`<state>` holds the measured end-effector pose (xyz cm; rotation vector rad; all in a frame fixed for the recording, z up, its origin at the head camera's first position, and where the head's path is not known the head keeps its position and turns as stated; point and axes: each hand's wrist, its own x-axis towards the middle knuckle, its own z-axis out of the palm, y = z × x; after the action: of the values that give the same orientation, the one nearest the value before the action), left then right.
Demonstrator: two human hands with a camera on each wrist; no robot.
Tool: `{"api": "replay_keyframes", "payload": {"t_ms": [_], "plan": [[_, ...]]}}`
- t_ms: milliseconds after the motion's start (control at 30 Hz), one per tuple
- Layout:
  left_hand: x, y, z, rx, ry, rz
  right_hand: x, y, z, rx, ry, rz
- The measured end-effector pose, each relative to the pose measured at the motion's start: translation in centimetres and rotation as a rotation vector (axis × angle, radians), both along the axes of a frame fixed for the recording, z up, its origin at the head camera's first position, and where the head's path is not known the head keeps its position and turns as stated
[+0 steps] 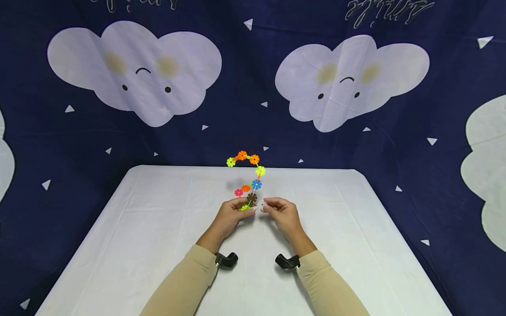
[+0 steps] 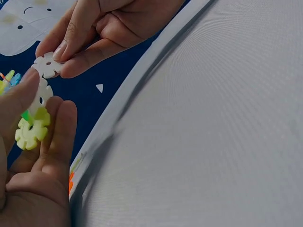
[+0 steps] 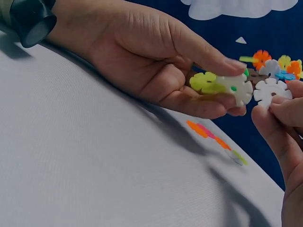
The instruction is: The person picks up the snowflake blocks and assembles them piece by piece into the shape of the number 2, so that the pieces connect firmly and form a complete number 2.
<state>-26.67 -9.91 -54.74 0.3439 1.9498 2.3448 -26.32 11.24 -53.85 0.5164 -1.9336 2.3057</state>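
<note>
A chain of colourful plastic snowflake discs curves up from the hands, with a blue disc (image 1: pixel 256 184) and a brown disc (image 1: pixel 251 197) in its lower part. My left hand (image 1: pixel 231 214) pinches the chain's near end, its thumb on a white disc (image 3: pixel 239 90) that is slotted to a yellow-green disc (image 2: pixel 32 128). My right hand (image 1: pixel 285 216) pinches another white disc (image 3: pixel 272 93) between thumb and fingers. The two white discs meet edge to edge in the left wrist view, between the hands.
A white-covered table (image 1: pixel 158 263) lies under both forearms. Orange and pink discs (image 3: pixel 207 130) of the chain hang low behind the left hand, near the cloth. A dark blue backdrop (image 1: pixel 245 87) with white clouds rises behind the table's far edge.
</note>
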Motion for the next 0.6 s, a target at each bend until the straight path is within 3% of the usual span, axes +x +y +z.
{"api": "replay_keyframes", "payload": {"t_ms": [333, 600], "plan": [[-0.03, 0.11, -0.03, 0.019, 0.023, -0.007, 0.07, -0.26, -0.22, 0.023, 0.006, 0.001], [0.07, -0.14, -0.05, -0.047, 0.027, 0.023, 0.30, -0.52, -0.30, 0.065, 0.017, -0.005]]}}
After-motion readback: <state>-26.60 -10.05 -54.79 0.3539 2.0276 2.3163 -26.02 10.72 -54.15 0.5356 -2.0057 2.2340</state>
